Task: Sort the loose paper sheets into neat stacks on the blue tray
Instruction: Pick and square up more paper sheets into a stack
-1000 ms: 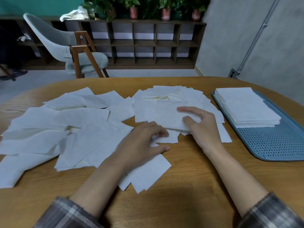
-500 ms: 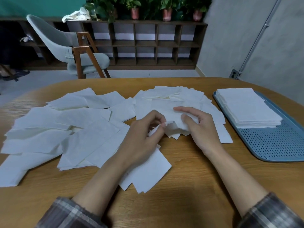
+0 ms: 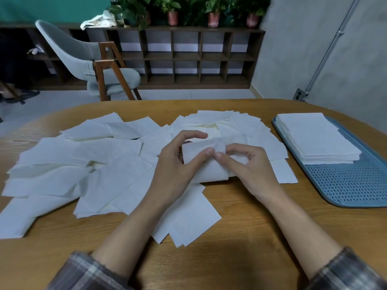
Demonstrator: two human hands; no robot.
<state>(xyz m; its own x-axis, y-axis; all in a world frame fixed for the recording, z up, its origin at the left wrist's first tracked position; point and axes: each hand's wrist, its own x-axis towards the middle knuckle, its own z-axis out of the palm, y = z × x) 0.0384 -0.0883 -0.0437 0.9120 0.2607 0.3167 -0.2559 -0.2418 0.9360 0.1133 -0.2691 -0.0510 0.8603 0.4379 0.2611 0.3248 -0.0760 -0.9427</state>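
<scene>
Table [image 3: 240,258]: filling the foreground, wooden, round-edged.
Chair [image 3: 69,49]: standing beyond the table's far edge, grey shell on wooden legs.
Shelf unit [image 3: 186,58]: running along the back wall, dark cubbies.
Potted plants [image 3: 172,17]: sitting in a row atop the shelf unit.
Cloth [image 3: 98,20]: lying crumpled left of the plants.
Wall socket [image 3: 299,94]: sitting low on the grey wall, under a conduit [image 3: 330,51].
</scene>
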